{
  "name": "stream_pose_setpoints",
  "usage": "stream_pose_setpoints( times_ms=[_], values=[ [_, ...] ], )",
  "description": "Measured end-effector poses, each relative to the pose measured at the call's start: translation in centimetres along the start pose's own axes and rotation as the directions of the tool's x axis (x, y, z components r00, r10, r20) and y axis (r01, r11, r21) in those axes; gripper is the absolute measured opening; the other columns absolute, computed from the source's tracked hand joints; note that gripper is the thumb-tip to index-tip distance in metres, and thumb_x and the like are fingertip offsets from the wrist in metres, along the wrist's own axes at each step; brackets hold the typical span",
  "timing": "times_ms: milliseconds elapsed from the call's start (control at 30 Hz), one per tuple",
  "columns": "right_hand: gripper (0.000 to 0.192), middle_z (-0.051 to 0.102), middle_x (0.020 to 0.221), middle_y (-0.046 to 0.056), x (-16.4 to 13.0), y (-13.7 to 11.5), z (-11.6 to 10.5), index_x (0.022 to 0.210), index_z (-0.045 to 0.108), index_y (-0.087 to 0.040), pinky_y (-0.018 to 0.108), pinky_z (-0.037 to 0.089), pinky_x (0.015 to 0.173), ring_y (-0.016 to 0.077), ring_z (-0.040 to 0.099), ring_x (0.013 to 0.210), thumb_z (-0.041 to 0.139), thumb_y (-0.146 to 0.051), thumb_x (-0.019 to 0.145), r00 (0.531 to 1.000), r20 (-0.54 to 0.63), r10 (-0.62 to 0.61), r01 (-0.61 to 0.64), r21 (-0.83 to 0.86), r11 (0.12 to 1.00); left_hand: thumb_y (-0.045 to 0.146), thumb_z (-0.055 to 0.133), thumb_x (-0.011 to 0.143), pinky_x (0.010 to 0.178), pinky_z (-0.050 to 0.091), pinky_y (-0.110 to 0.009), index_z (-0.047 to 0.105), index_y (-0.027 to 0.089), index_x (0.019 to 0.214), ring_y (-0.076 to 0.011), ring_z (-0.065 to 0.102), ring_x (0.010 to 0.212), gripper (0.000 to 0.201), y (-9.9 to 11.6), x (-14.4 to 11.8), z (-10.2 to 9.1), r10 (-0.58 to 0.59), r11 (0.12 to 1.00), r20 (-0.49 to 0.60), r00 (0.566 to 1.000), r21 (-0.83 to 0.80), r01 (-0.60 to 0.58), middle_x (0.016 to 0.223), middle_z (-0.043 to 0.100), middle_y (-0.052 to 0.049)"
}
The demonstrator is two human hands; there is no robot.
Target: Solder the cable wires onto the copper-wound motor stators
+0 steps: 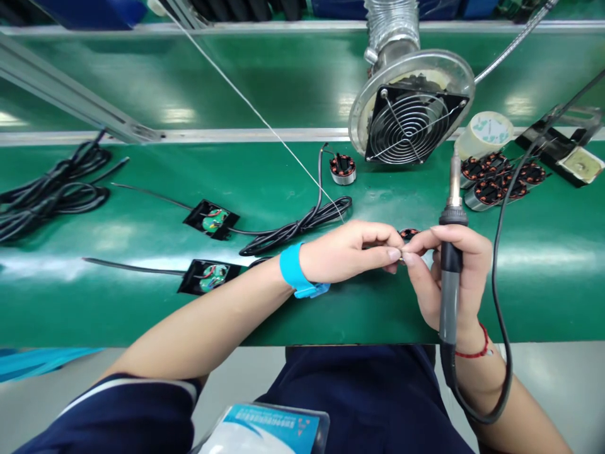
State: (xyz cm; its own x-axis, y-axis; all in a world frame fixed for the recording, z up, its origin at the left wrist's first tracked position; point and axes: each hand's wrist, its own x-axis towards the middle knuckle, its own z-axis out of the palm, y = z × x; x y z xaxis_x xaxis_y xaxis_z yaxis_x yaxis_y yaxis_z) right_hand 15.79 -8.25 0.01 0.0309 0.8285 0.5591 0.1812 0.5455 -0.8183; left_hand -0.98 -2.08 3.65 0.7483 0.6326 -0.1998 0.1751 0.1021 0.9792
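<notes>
My right hand [466, 265] is closed around a soldering iron [450, 284], whose tip points up and away from me. Its thumb and index fingertips meet the fingertips of my left hand [347, 252] over something too small to make out. A blue band [293, 271] circles my left wrist. Just beyond the touching fingers, a copper-wound motor stator [409, 233] shows in part, the rest hidden by my hands. A thin pale wire [265, 121] slants down from the upper left and ends beside my left hand.
A round fume-extractor fan [409, 126] hangs behind my hands. Several stators [494, 183] cluster at right near a tape roll [486, 133] and iron stand [579, 164]. Left are two circuit boards in black housings [189, 217] and coiled cables [57, 189]. Another stator [343, 169] stands mid-table.
</notes>
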Motion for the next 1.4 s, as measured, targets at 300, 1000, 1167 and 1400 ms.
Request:
stream_pose_setpoints(
  times_ms=[300,1000,1167,1400],
  values=[
    [0.039,0.072,0.094,0.001,0.5,0.8,-1.5,0.129,0.054,-0.032,0.035,0.06,0.079,0.0172,0.069,0.084,0.063,-0.023,0.092,0.977,-0.039,0.21,-0.214,-0.22,0.952,0.017,0.059,0.078,0.065,0.04,-0.023,0.061,0.013,0.072,-0.0086,0.048,0.064,0.008,-1.6,1.8,-0.1,-0.048,0.986,-0.249,0.967,0.143,0.086,0.066,0.056,0.003],
    [0.063,0.06,0.141,0.006,-0.6,2.6,-5.1,0.149,0.038,-0.035,0.051,0.05,0.106,0.0282,0.058,0.129,0.061,-0.023,0.092,0.933,0.305,0.192,0.008,-0.551,0.834,0.02,0.055,0.079,0.057,0.038,-0.021,0.058,0.014,0.069,-0.0082,0.047,0.059,0.012,-2.7,0.5,1.1,-0.017,0.97,-0.444,0.896,0.211,0.123,0.062,0.057,0.002],
    [0.062,0.066,0.128,0.009,-0.4,3.3,-4.6,0.148,0.038,-0.032,0.048,0.057,0.092,0.0286,0.066,0.114,0.062,-0.03,0.092,0.91,0.364,0.2,0.054,-0.58,0.813,0.019,0.055,0.077,0.057,0.038,-0.021,0.059,0.014,0.069,-0.008,0.048,0.059,0.011,-2.5,0.6,0.8,-0.021,0.982,-0.43,0.903,0.16,0.099,0.063,0.057,0.002],
    [0.058,0.071,0.123,0.005,-0.4,1.3,-4.1,0.146,0.044,-0.034,0.048,0.055,0.094,0.0257,0.069,0.105,0.062,-0.023,0.092,0.969,0.197,0.146,-0.02,-0.53,0.848,0.019,0.057,0.076,0.056,0.036,-0.021,0.06,0.013,0.069,-0.0075,0.045,0.058,0.01,-2.8,1.4,-0.1,0.001,0.988,-0.486,0.874,0.137,0.075,0.062,0.055,0.003]
  ],
)
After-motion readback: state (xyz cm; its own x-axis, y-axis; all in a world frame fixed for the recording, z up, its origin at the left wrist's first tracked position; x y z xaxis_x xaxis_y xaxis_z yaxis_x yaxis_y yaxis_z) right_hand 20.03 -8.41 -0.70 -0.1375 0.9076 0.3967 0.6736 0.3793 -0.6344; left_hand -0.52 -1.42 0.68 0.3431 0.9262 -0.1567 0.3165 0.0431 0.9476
